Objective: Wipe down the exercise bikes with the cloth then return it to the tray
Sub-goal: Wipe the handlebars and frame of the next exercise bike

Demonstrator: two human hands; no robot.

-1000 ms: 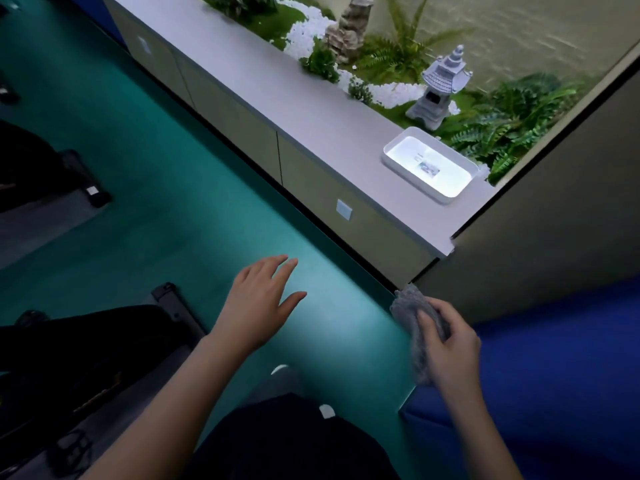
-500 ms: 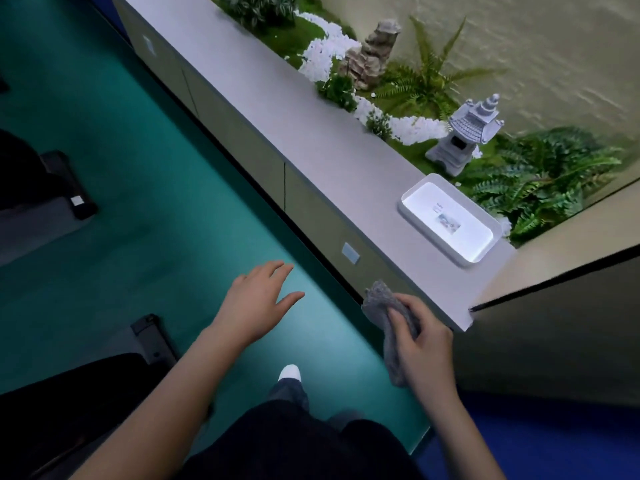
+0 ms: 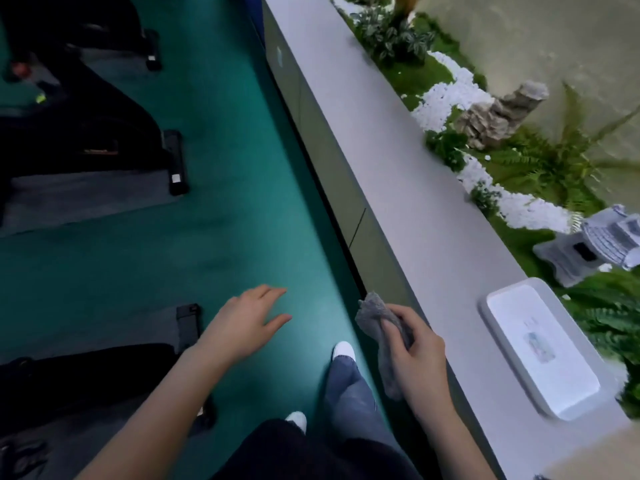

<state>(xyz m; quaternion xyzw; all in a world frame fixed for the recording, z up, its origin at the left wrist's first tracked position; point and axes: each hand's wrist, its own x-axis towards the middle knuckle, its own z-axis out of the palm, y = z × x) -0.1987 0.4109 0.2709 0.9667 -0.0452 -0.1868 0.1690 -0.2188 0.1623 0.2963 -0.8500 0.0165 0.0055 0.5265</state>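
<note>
- Here, in the head view, the right hand point(image 3: 417, 362) grips the grey cloth point(image 3: 375, 315). Its thumb and curled fingers point(image 3: 401, 311) pinch the bunched middle, so one end sticks up above the hand and the other hangs below it.
- The cloth is left of the white tray point(image 3: 564, 389) and apart from it, by the front edge of the grey surface point(image 3: 398, 168) that carries the tray.
- The tray lies flat on the surface, with a small printed patch on its floor that is too blurred to read.
- The left hand point(image 3: 242, 323) is farther left of the tray, beyond the cloth, palm down above the green floor point(image 3: 249, 202). Its fingers point(image 3: 268, 292) are straight, slightly spread, and hold nothing.
- The black exercise bikes point(image 3: 90, 133) stand well to the left of the tray, across the floor, on grey mats point(image 3: 79, 199).
- Just behind the tray stands a small stone lantern point(image 3: 588, 251) among ferns point(image 3: 609, 313). White pebbles point(image 3: 446, 98) and a rock ornament point(image 3: 502, 112) lie farther along the planter.
- Down-left of the tray, between the two hands, a jeans leg point(image 3: 346, 393) ends in a white shoe point(image 3: 343, 349).
</note>
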